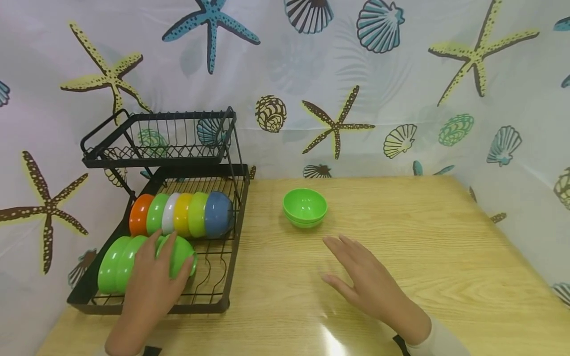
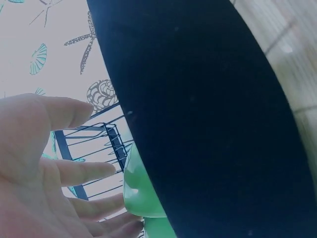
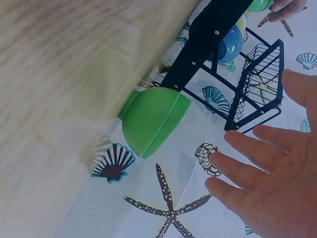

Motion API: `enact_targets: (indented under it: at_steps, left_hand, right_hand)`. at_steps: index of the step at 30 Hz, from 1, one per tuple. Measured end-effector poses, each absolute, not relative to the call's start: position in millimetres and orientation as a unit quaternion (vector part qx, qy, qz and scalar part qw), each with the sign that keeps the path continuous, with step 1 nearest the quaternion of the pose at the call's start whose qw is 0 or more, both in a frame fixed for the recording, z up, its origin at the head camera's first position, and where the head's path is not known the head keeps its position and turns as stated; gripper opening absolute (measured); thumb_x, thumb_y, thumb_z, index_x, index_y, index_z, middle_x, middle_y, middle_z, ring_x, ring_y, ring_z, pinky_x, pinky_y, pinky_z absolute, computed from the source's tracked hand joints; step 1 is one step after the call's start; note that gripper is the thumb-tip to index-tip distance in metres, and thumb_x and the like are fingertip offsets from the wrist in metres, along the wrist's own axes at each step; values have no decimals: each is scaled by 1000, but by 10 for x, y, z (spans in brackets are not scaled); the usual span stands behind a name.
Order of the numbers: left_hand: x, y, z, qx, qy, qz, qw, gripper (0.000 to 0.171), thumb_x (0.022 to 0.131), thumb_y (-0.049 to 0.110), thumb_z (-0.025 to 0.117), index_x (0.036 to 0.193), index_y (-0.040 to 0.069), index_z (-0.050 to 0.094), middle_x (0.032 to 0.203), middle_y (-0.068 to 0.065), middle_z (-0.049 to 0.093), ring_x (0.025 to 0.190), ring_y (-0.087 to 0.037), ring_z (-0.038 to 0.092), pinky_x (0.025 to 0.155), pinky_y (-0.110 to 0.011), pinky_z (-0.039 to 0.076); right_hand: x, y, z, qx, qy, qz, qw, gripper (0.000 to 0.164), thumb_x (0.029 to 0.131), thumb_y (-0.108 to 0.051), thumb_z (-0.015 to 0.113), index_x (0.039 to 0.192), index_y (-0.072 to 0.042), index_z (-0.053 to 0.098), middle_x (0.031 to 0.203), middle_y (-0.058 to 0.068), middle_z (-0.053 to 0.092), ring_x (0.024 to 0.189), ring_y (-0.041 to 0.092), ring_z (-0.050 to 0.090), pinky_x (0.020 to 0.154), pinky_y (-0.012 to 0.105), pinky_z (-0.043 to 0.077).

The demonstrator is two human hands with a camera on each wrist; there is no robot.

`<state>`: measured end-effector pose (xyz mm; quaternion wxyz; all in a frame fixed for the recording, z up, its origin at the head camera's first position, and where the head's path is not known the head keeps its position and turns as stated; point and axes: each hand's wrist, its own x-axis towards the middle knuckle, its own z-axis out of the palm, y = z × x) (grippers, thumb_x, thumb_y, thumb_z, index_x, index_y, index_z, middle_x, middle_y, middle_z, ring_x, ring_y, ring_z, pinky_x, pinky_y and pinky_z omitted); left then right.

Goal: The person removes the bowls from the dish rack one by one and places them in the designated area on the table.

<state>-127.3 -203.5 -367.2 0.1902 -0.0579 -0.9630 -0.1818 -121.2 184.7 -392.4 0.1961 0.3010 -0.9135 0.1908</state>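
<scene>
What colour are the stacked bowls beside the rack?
The stacked bowls are bright green, clearest in the head view.

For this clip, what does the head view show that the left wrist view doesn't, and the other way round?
Only the head view: the right hand, two stacked bowls on the table, and the back row of bowls, from orange to blue.

Only the left wrist view: the palm side of the left hand, and a wide black shape across the frame; I cannot tell what it is.

Both: the left hand by the front green bowls, parts of the rack, and the printed cloth.
</scene>
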Motion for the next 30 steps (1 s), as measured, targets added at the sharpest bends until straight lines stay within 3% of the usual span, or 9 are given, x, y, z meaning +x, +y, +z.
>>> enact_targets:
  at_steps: [9,18,26,30]
  left_hand:
    - [-1214,-2033,-3708,-54,-966,-182,177,66,87,26,69,138,-8,43,141,-34,33,122,-55,36,86,-74,39]
    - [-1188,-2057,-3699,-32,-957,-214,192,72,82,17,75,136,-15,39,132,-40,38,115,-57,41,87,-71,41]
    - [-1205,-2198,-3691,21,-965,-236,109,71,87,16,70,141,-12,34,129,-40,44,114,-57,46,90,-67,42]
    - [-1225,-2265,-3683,34,-959,-269,79,66,89,21,68,137,-13,39,122,-37,53,108,-52,55,85,-60,50]
  right_hand:
    - [-1197,1864,-3948,319,-900,194,226,62,92,-38,63,143,-9,43,140,8,52,128,33,48,105,55,38]
    - [-1173,1872,-3948,319,-898,196,231,60,93,-38,62,144,-11,43,140,6,52,128,33,48,105,55,38]
    - [-1142,1866,-3933,327,-895,191,234,60,94,-39,59,145,-11,42,141,6,52,128,34,48,103,58,39]
    - [-1141,1870,-3938,329,-895,190,235,60,95,-40,58,145,-11,41,141,6,51,128,34,48,103,58,39]
